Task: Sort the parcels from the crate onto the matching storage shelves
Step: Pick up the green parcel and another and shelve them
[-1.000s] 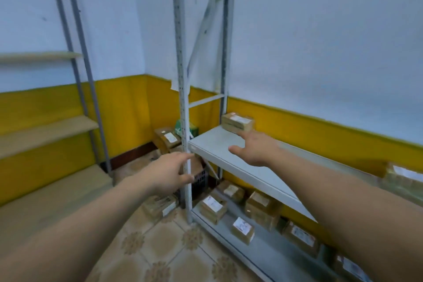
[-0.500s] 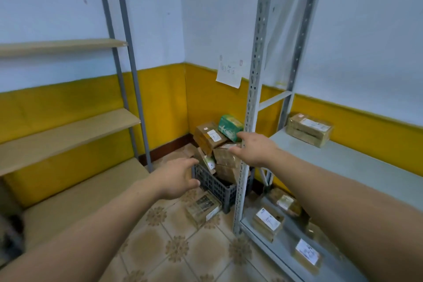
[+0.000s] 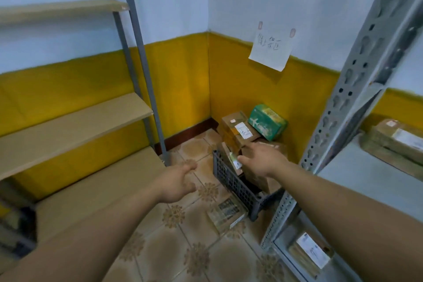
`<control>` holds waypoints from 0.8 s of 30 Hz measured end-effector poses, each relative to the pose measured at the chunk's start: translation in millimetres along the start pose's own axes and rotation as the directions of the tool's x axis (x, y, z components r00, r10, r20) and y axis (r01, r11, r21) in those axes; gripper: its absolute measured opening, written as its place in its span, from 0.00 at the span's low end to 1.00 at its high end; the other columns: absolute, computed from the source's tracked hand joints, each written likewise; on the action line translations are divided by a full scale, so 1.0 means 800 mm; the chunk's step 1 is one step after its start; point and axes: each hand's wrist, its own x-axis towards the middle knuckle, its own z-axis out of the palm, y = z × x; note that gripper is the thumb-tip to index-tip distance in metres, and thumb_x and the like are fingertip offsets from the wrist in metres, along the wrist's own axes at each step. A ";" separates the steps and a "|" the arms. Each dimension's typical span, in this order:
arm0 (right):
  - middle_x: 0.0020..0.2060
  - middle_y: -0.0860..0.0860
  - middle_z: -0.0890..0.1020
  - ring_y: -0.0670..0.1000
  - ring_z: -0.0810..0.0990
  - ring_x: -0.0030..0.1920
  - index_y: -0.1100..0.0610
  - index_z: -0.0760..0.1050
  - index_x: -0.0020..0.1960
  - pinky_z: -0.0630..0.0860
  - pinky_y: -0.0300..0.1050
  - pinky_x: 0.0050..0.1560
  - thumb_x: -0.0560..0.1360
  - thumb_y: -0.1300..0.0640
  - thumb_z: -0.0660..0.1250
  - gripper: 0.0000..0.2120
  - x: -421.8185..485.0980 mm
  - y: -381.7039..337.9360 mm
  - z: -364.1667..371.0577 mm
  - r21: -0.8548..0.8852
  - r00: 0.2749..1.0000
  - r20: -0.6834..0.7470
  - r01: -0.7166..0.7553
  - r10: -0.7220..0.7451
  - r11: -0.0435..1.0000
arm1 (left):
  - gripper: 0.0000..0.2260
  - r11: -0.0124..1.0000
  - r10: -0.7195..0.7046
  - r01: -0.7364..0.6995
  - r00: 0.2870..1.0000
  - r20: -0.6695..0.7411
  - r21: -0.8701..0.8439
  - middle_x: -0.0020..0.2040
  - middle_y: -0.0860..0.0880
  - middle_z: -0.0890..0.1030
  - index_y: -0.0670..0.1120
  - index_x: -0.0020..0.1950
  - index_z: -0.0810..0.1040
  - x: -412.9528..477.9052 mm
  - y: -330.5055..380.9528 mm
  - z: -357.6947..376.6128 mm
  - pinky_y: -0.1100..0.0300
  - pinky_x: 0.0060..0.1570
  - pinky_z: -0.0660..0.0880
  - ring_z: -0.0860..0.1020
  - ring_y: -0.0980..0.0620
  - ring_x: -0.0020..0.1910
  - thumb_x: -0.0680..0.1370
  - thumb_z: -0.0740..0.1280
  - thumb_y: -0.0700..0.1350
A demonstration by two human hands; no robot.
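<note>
Head view shows the grey perforated steel rack (image 3: 357,89) on my right and the pale wooden shelves (image 3: 75,119) on my left, with open tiled floor between them as my lane. The dark slatted plastic crate (image 3: 231,181) sits in the corner, I judge so both racks stay reachable. Brown cardboard parcels (image 3: 238,128) and a green carton (image 3: 267,121) are heaped above its rim. My right hand (image 3: 261,160) hovers over the heap, fingers spread and empty. My left hand (image 3: 176,183) hangs loosely open beside the crate, holding nothing.

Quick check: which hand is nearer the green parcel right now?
Right. The right hand is over the crate, just short of the green parcel; the left hand hangs farther left, over the floor tiles outside the crate.
</note>
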 end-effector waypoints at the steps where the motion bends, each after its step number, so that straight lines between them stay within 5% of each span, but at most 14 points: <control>1: 0.73 0.56 0.70 0.59 0.69 0.71 0.53 0.62 0.77 0.67 0.54 0.67 0.79 0.36 0.57 0.32 0.019 0.000 0.001 0.016 1.000 0.020 -0.020 0.019 1.000 | 0.29 1.000 -0.002 0.002 1.000 0.024 0.002 0.78 0.50 0.58 0.49 0.78 0.58 0.020 -0.011 -0.006 0.60 0.71 0.59 0.59 0.50 0.76 0.80 0.65 0.50; 10: 0.71 0.56 0.71 0.58 0.71 0.68 0.54 0.66 0.74 0.71 0.51 0.65 0.78 0.36 0.59 0.31 0.183 0.007 0.014 0.152 0.942 -0.029 -0.327 0.335 0.932 | 0.25 0.970 0.185 -0.207 0.968 0.169 0.124 0.72 0.45 0.70 0.47 0.75 0.65 0.256 -0.084 -0.079 0.56 0.67 0.64 0.69 0.47 0.69 0.79 0.65 0.51; 16: 0.74 0.58 0.68 0.59 0.69 0.70 0.56 0.59 0.78 0.69 0.49 0.65 0.81 0.39 0.57 0.32 0.222 -0.008 0.002 0.184 0.854 0.045 -0.517 0.518 0.836 | 0.20 0.922 0.305 -0.359 0.905 0.297 0.144 0.63 0.52 0.74 0.50 0.69 0.71 0.381 -0.099 -0.128 0.55 0.64 0.70 0.73 0.52 0.62 0.78 0.67 0.52; 20: 0.72 0.59 0.69 0.59 0.69 0.70 0.59 0.63 0.75 0.68 0.49 0.66 0.84 0.44 0.54 0.26 0.240 0.006 -0.021 0.177 0.814 0.062 -0.579 0.578 0.796 | 0.31 0.907 0.346 -0.409 0.860 0.375 0.102 0.70 0.52 0.72 0.58 0.71 0.67 0.495 -0.092 -0.120 0.51 0.61 0.75 0.74 0.51 0.64 0.70 0.64 0.67; 24: 0.73 0.59 0.68 0.59 0.69 0.70 0.58 0.62 0.76 0.69 0.50 0.65 0.83 0.40 0.55 0.29 0.283 0.049 -0.032 0.219 0.781 0.056 -0.618 0.623 0.755 | 0.26 0.897 0.348 -0.426 0.844 0.408 0.117 0.69 0.49 0.71 0.52 0.75 0.63 0.532 -0.031 -0.128 0.57 0.60 0.71 0.72 0.50 0.63 0.79 0.65 0.55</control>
